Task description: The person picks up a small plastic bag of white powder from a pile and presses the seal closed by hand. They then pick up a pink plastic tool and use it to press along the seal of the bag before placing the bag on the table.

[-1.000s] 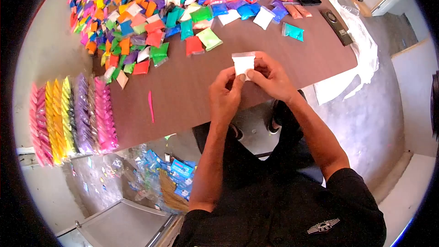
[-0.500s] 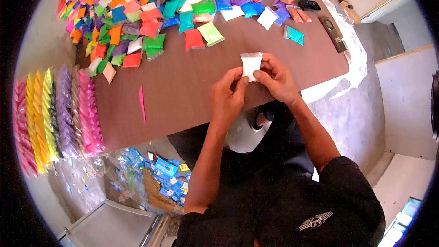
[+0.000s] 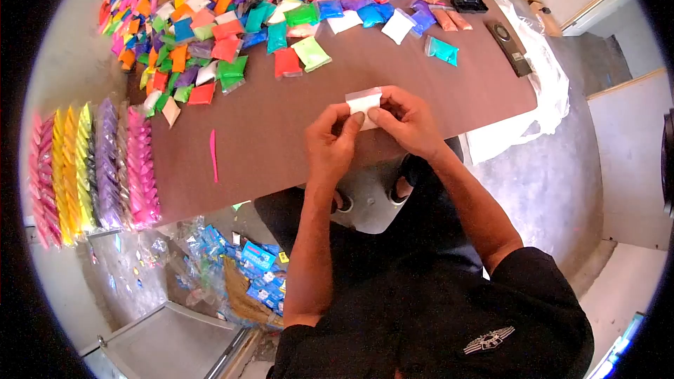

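A small clear packet with white filling (image 3: 364, 103) is held up between my two hands above the near edge of the brown table (image 3: 281, 133). My left hand (image 3: 333, 137) pinches its left lower side, thumb in front. On the right side, my right hand (image 3: 406, 121) grips it with thumb and fingers, the thumb pressed on the front. The packet's transparent top edge points away from me. A pink plastic knife-like tool (image 3: 213, 156) lies on the table to the left of my hands.
Many colourful packets (image 3: 227, 49) are heaped across the far side. Strips of twisted-looking coloured packs (image 3: 105, 165) hang at the left edge. A black object (image 3: 469, 5) and a dark long device (image 3: 508, 48) lie at right. Below left are blue packages (image 3: 260, 260) in a sack.
Both hands and the white packet have shifted slightly left in view. The packet looks shorter, tilted or folded more between my fingers. The whole view has moved a little.
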The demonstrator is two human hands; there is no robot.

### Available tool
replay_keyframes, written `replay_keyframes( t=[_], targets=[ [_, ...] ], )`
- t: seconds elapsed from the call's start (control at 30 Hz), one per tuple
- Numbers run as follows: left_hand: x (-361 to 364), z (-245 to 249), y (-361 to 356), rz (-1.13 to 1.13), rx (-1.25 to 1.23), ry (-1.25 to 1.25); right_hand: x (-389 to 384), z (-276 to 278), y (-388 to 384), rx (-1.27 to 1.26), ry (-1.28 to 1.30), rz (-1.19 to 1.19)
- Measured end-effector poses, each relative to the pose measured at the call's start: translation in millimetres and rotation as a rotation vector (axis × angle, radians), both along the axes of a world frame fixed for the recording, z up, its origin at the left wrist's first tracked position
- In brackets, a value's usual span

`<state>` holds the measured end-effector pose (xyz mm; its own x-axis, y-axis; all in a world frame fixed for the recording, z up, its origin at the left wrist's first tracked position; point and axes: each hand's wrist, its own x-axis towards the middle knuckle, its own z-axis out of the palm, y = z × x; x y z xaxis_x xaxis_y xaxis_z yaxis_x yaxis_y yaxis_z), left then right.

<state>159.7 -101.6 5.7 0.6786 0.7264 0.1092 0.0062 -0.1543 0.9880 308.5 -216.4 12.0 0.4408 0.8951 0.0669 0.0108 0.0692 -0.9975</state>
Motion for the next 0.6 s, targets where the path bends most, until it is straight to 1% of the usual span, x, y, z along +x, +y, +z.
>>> replay_keyframes(
  t=[0.17, 0.23, 0.3, 0.43, 0.5, 0.6],
  targets=[
    [1.0, 13.3, -4.3, 0.005, 0.049, 0.066, 6.3, -21.6, 4.3, 0.081, -0.082, -0.067],
    [1.8, 21.1, -6.2, -0.008, 0.057, 0.099, 3.3, -12.5, 3.4, 0.106, -0.084, -0.086],
    [2.4, 27.9, -7.3, 0.016, 0.024, 0.129, 0.5, 1.4, -2.5, -0.018, -0.172, -0.045],
    [1.3, 23.3, -4.9, 0.005, 0.029, 0.159, -1.1, 6.2, -3.2, 0.011, -0.190, -0.060],
    [2.3, 18.2, -5.7, 0.032, -0.029, 0.069, 1.0, 0.1, -1.0, 0.019, -0.169, -0.029],
    [2.9, 11.4, -5.5, 0.028, -0.013, 0.035, 0.8, -7.1, 3.5, 0.042, -0.098, -0.070]
  ],
)
